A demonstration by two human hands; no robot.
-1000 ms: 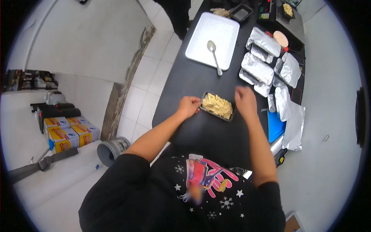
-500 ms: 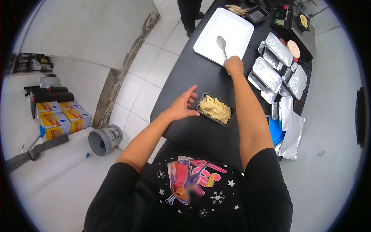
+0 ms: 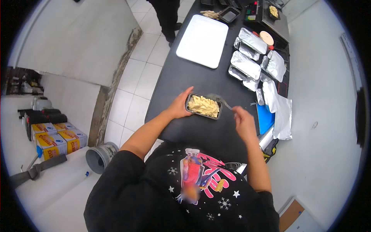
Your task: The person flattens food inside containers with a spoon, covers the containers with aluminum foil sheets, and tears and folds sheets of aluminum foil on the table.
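A small black food container [image 3: 221, 113] filled with pale, creamy pasta [image 3: 203, 106] sits on the dark table in front of me. My left hand [image 3: 180, 105] is around its left end, thumb on the near side and fingers on the far side. In my right hand [image 3: 244, 120] is a metal spoon [image 3: 226, 103], gripped by the handle. The spoon's head is blurred by motion and lies at the container's far right edge; whether it touches the pasta I cannot tell.
A white tray [image 3: 203, 40] lies farther up the table. Foil-covered containers [image 3: 247, 65] crowd the right side, beside loose foil [image 3: 284, 116] and a blue item [image 3: 265, 119]. A scale [image 3: 275, 25] stands at the back. Someone's dark-clothed legs [image 3: 166, 17] are beyond the table.
My right hand has brought the spoon from the white tray back to the container. My left hand has closed around the container's left end. The view has shifted.
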